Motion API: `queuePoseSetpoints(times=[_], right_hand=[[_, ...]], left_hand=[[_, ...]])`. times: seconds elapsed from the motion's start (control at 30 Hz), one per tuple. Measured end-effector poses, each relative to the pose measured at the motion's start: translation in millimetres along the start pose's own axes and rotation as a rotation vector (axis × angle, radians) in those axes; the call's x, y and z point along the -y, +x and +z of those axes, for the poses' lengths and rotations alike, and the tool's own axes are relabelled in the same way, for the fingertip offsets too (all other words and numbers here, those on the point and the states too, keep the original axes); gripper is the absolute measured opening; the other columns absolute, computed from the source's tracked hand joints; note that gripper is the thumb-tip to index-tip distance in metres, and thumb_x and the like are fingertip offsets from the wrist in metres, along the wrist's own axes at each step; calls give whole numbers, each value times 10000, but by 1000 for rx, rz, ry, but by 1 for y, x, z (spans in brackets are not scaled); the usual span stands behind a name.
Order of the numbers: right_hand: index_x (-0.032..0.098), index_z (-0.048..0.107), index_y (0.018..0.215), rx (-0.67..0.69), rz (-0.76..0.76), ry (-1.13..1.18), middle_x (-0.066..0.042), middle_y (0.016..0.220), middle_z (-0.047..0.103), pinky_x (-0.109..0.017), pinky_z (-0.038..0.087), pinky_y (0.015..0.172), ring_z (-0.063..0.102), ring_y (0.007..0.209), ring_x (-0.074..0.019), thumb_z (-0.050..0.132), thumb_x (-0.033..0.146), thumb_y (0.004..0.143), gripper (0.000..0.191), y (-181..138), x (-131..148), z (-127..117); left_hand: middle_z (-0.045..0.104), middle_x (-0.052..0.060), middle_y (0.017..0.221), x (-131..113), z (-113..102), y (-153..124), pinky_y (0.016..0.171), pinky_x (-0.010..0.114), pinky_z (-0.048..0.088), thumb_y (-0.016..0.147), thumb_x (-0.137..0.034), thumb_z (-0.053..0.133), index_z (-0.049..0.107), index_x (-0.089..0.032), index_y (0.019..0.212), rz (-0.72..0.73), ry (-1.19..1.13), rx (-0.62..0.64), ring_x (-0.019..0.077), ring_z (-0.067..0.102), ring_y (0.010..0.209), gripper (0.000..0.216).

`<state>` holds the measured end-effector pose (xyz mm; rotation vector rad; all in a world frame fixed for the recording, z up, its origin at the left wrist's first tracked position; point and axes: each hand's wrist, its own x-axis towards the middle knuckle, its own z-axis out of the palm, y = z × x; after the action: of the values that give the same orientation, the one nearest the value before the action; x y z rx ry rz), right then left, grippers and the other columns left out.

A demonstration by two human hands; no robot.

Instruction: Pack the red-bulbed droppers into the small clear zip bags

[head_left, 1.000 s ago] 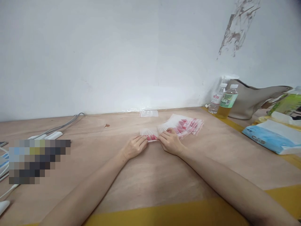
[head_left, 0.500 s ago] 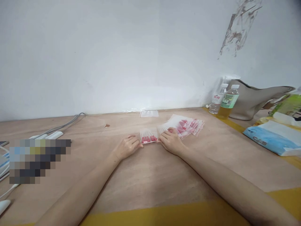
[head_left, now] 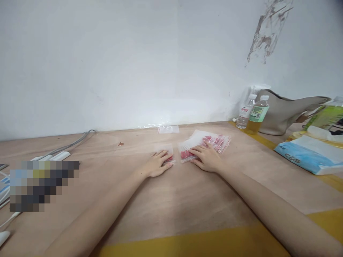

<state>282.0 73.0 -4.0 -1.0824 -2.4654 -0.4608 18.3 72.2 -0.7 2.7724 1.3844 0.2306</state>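
Note:
My left hand [head_left: 158,165] lies flat, fingers stretched out, over a small clear plastic bag [head_left: 166,147] that holds red pieces. Its fingers cover most of those pieces. A short gap to the right, my right hand [head_left: 210,159] rests with fingers spread on the near part of a fanned stack of similar bags [head_left: 197,138]. Red pieces [head_left: 184,154] show at the stack's near left corner, beside my right fingertips. What the red pieces are is too small to tell.
A flat clear bag [head_left: 168,129] lies by the wall. At right stand two bottles [head_left: 243,116] [head_left: 256,116], a grey bag [head_left: 276,117] and a blue tissue pack [head_left: 297,155]. Cables [head_left: 77,140], a power strip [head_left: 60,156] and a blurred-out patch are at left.
Both hands were pinching the side edges of one bag of red pieces. Their fingers have now spread flat, the left over a bag and the right, moved rightward, over the stack.

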Motion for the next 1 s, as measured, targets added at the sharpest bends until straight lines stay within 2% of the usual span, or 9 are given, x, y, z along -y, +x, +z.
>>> queuePoseSetpoints(times=[0.2, 0.3, 0.4, 0.53, 0.6, 0.7, 0.77, 1.0], right_hand=[[232, 498, 1180, 55, -33, 64, -75, 1136, 570, -443, 195, 970, 471, 1065, -204, 379, 282, 860, 345, 12, 27, 14], [239, 468, 1207, 66, -43, 114, -65, 1177, 545, -450, 163, 990, 440, 1109, -196, 362, 275, 866, 359, 25, 40, 21], [246, 461, 1206, 64, -78, 143, -57, 1190, 536, -452, 135, 997, 434, 1116, -188, 353, 262, 871, 353, 39, 49, 26], [188, 494, 1147, -21, -84, 132, -73, 1072, 596, -402, 190, 959, 483, 1024, -185, 410, 254, 847, 319, 44, 52, 28], [165, 538, 1061, -85, -58, 103, -74, 955, 627, -357, 256, 882, 512, 923, -178, 440, 234, 829, 261, 40, 50, 28], [173, 597, 880, -152, -48, 25, -58, 796, 634, -328, 275, 753, 512, 790, -169, 454, 196, 815, 159, 31, 43, 29], [183, 614, 801, -184, -72, -16, -48, 735, 625, -326, 258, 723, 498, 758, -164, 456, 191, 818, 160, 27, 37, 29], [204, 641, 742, -218, -130, -68, -35, 704, 617, -327, 237, 729, 469, 753, -151, 421, 205, 854, 247, 29, 33, 29]], left_hand=[[353, 63, 1353, 87, -22, -63, 1012, 415, 247, 877, -503, 286, 451, -243, 1227, -117, 16, -41, 232, 298, 1248, 466], [428, 59, 1296, 104, -27, -82, 1002, 434, 261, 876, -482, 303, 510, -230, 1149, -157, 31, -117, 245, 342, 1218, 424], [486, 69, 1228, 82, -26, -76, 999, 479, 242, 854, -467, 371, 524, -210, 1103, -137, 60, -296, 274, 319, 1223, 389], [540, 72, 1136, 24, -14, -41, 917, 350, 392, 812, -418, 495, 512, -195, 1109, 85, -86, -367, 216, 500, 1053, 372], [572, 65, 1075, 5, -6, -24, 860, 315, 438, 783, -375, 551, 522, -194, 1109, 176, -129, -374, 196, 549, 971, 374], [598, 44, 1044, -2, 4, -11, 838, 290, 455, 829, -277, 495, 579, -214, 1050, 205, -138, -418, 170, 566, 954, 245], [607, 34, 1039, 0, 8, -9, 847, 289, 455, 846, -249, 468, 605, -224, 1026, 205, -125, -422, 163, 569, 959, 228], [607, 41, 1054, 2, 9, -11, 848, 294, 463, 865, -232, 439, 593, -209, 1057, 234, -7, -427, 156, 565, 975, 248]])
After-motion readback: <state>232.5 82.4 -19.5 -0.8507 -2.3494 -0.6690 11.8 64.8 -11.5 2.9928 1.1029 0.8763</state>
